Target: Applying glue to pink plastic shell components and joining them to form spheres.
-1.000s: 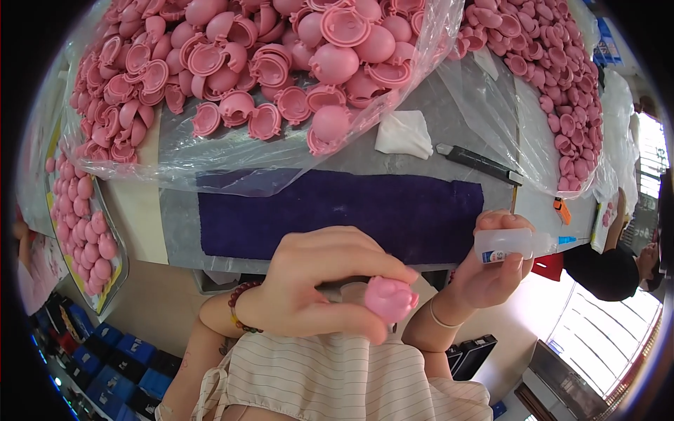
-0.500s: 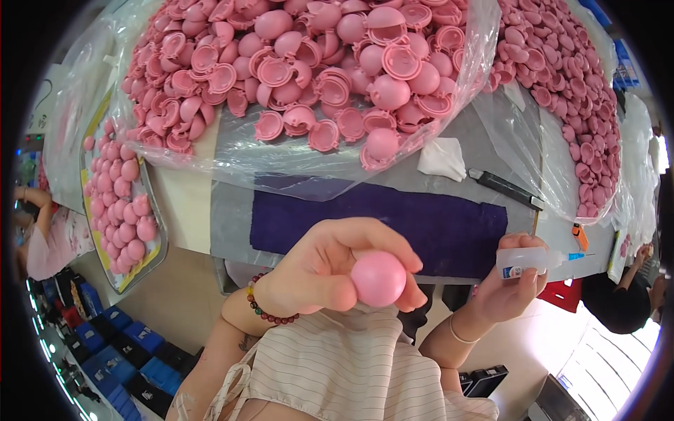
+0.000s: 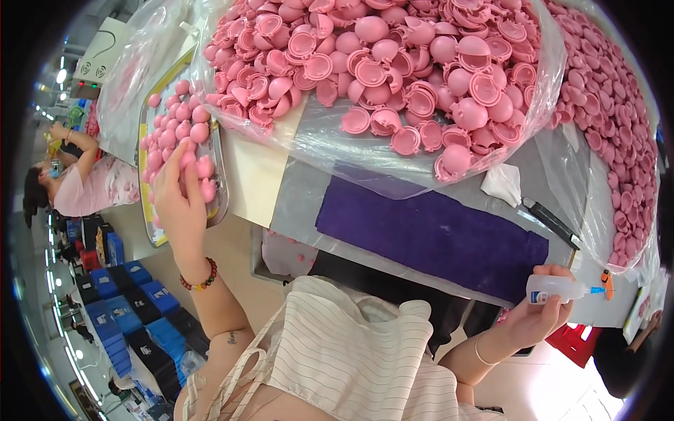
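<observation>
At the left, my left hand [image 3: 177, 200] reaches over a shallow tray [image 3: 223, 198] of smooth pink balls [image 3: 168, 138]. Its thumb and fingers are around one pink ball [image 3: 188, 160], close against the others; the rest of its grip is partly hidden. My right hand [image 3: 544, 312], at the table's near right edge, is closed around a small translucent squeeze bottle [image 3: 554, 289] with a blue narrow tip, held sideways with the tip to the right.
A big heap of pink hinged half-shells [image 3: 379, 63] lies on clear plastic sheeting across the table, with another heap [image 3: 611, 119] at far right. Nearer are a purple cloth [image 3: 428, 235], a white crumpled wipe [image 3: 502, 184], a black cutter knife [image 3: 552, 223] and an orange tool [image 3: 607, 284]. A co-worker [image 3: 98, 179] is at far left.
My left hand has moved from in front of my chest to the tray at the left, carrying the pink ball. My right hand keeps hold of the bottle. The view has turned left.
</observation>
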Demonstrator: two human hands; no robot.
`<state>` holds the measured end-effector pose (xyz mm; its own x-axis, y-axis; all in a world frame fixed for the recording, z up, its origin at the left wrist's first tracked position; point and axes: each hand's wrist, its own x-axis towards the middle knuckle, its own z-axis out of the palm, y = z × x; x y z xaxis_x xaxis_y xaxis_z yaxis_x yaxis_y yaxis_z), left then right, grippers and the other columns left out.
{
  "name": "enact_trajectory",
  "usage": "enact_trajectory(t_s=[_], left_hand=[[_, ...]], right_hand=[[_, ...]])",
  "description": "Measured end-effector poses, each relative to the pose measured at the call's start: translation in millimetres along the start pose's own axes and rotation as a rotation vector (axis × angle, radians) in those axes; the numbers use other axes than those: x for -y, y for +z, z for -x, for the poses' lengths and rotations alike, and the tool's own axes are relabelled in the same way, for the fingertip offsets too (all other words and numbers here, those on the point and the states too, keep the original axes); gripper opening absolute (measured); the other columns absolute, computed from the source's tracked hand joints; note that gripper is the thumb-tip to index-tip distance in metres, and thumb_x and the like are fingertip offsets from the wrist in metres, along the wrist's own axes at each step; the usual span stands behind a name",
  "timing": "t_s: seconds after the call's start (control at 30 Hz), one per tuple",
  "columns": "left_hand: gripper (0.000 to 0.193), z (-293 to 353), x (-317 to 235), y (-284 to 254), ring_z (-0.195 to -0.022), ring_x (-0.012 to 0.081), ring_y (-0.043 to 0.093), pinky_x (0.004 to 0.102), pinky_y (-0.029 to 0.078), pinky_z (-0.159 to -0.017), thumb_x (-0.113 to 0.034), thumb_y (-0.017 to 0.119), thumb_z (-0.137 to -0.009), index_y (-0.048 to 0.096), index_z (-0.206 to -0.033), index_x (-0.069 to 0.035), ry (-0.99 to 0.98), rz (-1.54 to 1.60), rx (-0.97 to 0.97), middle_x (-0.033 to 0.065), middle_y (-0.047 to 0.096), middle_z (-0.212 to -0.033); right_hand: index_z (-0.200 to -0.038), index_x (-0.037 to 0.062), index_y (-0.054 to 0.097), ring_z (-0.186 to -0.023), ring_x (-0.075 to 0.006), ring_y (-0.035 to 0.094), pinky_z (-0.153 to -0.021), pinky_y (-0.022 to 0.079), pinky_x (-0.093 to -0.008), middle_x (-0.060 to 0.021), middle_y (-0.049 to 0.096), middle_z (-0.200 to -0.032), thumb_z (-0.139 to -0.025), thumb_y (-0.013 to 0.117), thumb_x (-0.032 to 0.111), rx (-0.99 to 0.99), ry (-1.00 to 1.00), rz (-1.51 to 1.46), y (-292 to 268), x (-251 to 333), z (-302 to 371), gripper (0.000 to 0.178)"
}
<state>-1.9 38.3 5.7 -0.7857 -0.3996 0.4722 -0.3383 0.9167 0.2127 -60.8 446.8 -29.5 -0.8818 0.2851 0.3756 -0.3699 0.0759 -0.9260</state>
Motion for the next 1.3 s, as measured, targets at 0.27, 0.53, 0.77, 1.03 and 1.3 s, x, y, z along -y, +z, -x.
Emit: enact_trajectory(t_s=[0.27,0.53,0.77,1.03,1.3], left_hand=[[0.023,-10,-76,0,-0.094,0.026,0.054,0.0335,0.036,-0.088,-0.003,0.049,-0.08,0.054,-0.102,0.001,0.033,0.426,-0.355,0.0146,0.057,-0.1],[0.017,-20,-138,48,-0.082,0.0301,0.05,0.0365,0.041,-0.071,-0.002,0.057,-0.07,0.056,-0.088,-0.004,0.278,0.241,0.226,0.013,0.054,-0.089],[0.013,-8,-149,28,-0.068,0.0223,0.055,0.0301,0.043,-0.061,-0.002,0.061,-0.068,0.058,-0.081,-0.001,0.345,0.618,0.007,0.0076,0.055,-0.074],[0.024,46,-194,35,-0.069,0.0232,0.057,0.0286,0.046,-0.055,0.009,0.057,-0.063,0.056,-0.085,-0.001,0.723,1.091,0.622,0.013,0.058,-0.084],[0.025,45,-195,42,-0.08,0.0232,0.059,0.0293,0.048,-0.07,-0.006,0.058,-0.072,0.054,-0.095,0.004,0.389,1.476,0.844,0.0185,0.058,-0.095]], right_hand=[[-0.086,-0.0074,0.051,-0.064,-0.0203,0.052,-0.059,0.038,-0.0264,-0.0192,0.056,-0.074,-0.074,0.055,0.028,0.043,-0.023,-0.051,9,3,0,0.038],[-0.084,-0.0058,0.051,-0.06,-0.0182,0.05,-0.055,0.037,-0.0251,-0.0185,0.057,-0.072,-0.073,0.057,0.03,0.018,-0.001,-0.067,4,4,0,0.038],[-0.089,-0.0065,0.048,-0.065,-0.0203,0.052,-0.056,0.04,-0.027,-0.019,0.053,-0.08,-0.076,0.052,0.027,0.046,-0.076,-0.009,5,7,-2,0.036],[-0.083,-0.0026,0.042,-0.042,-0.0185,0.05,-0.036,0.041,-0.0239,-0.0258,0.055,-0.076,-0.078,0.051,0.041,0.189,0.335,-0.352,58,45,17,0.044],[-0.094,-0.0032,0.042,-0.063,-0.0212,0.057,-0.057,0.048,-0.0296,-0.0211,0.057,-0.082,-0.078,0.056,0.035,0.368,0.378,-0.57,38,29,25,0.044]])
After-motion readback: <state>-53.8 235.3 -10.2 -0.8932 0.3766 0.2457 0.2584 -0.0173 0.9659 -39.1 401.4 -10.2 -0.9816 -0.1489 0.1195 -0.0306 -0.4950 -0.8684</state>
